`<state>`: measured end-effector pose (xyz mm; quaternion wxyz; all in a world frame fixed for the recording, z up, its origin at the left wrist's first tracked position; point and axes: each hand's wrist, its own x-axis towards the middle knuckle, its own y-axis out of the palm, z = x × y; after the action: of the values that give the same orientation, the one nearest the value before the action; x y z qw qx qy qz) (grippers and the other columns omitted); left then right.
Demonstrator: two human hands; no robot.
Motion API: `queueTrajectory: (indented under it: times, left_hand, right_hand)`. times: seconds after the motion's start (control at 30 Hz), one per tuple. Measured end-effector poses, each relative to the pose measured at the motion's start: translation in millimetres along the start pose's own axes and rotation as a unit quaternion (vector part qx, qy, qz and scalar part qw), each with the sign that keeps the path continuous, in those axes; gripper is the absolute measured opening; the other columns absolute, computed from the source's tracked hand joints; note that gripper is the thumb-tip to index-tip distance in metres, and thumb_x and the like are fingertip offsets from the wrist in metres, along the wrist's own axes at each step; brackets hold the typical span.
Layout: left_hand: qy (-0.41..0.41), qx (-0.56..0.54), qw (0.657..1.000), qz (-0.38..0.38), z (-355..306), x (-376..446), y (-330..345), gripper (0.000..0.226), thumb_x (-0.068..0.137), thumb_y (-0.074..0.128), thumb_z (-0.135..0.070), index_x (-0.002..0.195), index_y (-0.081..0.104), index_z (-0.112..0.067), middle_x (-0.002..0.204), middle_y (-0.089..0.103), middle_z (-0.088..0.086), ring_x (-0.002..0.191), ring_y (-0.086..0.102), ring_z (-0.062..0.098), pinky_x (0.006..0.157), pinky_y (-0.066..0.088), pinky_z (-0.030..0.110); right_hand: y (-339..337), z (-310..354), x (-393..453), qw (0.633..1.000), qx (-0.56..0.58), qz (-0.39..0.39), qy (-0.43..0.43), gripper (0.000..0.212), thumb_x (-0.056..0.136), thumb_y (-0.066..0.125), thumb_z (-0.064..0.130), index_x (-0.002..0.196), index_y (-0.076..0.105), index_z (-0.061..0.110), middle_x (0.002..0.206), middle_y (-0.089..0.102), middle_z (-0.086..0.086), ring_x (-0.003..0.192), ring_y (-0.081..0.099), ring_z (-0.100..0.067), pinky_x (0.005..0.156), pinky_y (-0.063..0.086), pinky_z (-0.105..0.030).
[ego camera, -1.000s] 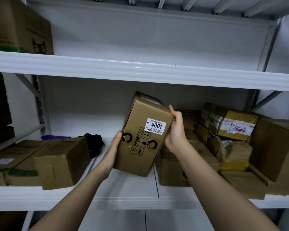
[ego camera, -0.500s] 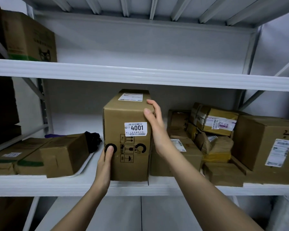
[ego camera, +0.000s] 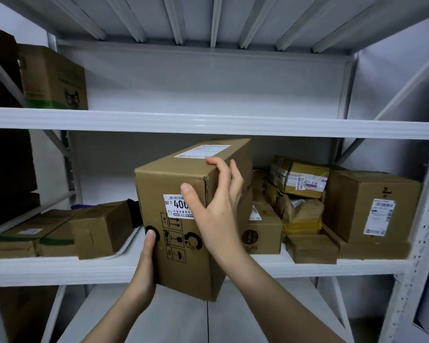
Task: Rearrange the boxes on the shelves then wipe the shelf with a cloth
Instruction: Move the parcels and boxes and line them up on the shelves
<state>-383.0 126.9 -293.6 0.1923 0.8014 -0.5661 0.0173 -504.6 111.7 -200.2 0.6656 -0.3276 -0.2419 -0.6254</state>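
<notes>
A tall cardboard box (ego camera: 183,219) with a white label reading "92-7-400…" stands upright at the front edge of the middle shelf (ego camera: 60,271), and its lower front corner reaches over this edge. Both hands are on the box. The left hand (ego camera: 146,263) holds the lower left front edge, with the thumb lying on a black printed circle. The right hand (ego camera: 213,206) grasps the upper right corner: the thumb presses on the front face and partly covers the label, while the fingers curl over the top and the right side. To the left of the box some lower boxes (ego camera: 67,231) lie on the same shelf. To the right there is a pile of parcels (ego camera: 297,194) and a bigger box (ego camera: 367,204). One more box (ego camera: 55,78) stands on the upper shelf (ego camera: 233,125) at the left.
</notes>
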Motion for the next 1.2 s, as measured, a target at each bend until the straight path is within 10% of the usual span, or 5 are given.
queueTrajectory:
  times: [0.1, 0.43, 0.63, 0.93, 1.2]
  left_hand:
    - [-0.011, -0.018, 0.999, 0.025, -9.2, 0.4, -0.5, 0.04, 0.091, 0.027, -0.055, 0.103, 0.061, -0.036, 0.094, 0.074, -0.014, 0.09, 0.067, 0.004, 0.083, 0.046, 0.034]
    - [-0.02, -0.032, 0.991, 0.13, -52.6, 7.8, 5.4, 0.049, 0.086, 0.026, -0.057, 0.109, 0.06, -0.029, 0.094, 0.075, -0.01, 0.084, 0.07, 0.002, 0.081, 0.048, 0.031]
    - [0.063, -0.036, 0.979, 0.191, -96.2, 12.1, 25.8, 0.076, 0.056, 0.059, -0.08, 0.115, 0.063, -0.032, 0.109, 0.071, -0.006, 0.1, 0.067, 0.008, 0.076, 0.056, 0.024]
    - [0.158, -0.005, 0.964, 0.216, -172.6, 28.0, 50.8, 0.047, 0.087, 0.031, -0.059, 0.103, 0.07, -0.04, 0.117, 0.068, -0.005, 0.111, 0.063, 0.013, 0.095, 0.046, 0.039]
    - [0.166, -0.017, 0.967, 0.191, -215.3, 43.5, 57.4, 0.042, 0.093, 0.035, -0.055, 0.11, 0.064, -0.03, 0.107, 0.072, -0.003, 0.099, 0.069, 0.012, 0.077, 0.057, 0.03]
  right_hand:
    - [3.4, 16.2, -9.5, 0.997, -0.048, -0.056, -0.012, 0.06, 0.07, 0.05, 0.058, 0.127, 0.035, 0.046, 0.149, 0.006, 0.012, 0.143, -0.001, -0.006, 0.115, 0.022, -0.044]
    - [3.9, 67.6, -17.9, 0.976, -0.139, -0.148, -0.079, 0.062, 0.077, 0.049, 0.053, 0.134, 0.026, 0.045, 0.154, -0.006, 0.003, 0.146, -0.008, -0.019, 0.113, 0.019, -0.055]
    - [-11.9, 100.2, 4.8, 0.965, -0.128, -0.184, -0.137, 0.062, 0.076, 0.051, 0.05, 0.134, 0.029, 0.042, 0.154, -0.001, -0.004, 0.147, -0.006, -0.02, 0.113, 0.017, -0.056]
    - [-48.3, 138.8, 73.6, 0.963, -0.025, -0.157, -0.218, 0.055, 0.076, 0.058, 0.049, 0.124, 0.033, 0.044, 0.148, 0.019, -0.007, 0.141, 0.022, -0.022, 0.107, 0.032, -0.03]
    - [-48.4, 145.0, 157.0, 0.971, 0.065, -0.072, -0.22, 0.051, 0.07, 0.065, 0.055, 0.116, 0.044, 0.048, 0.137, 0.043, -0.006, 0.13, 0.042, -0.019, 0.109, 0.036, -0.047]
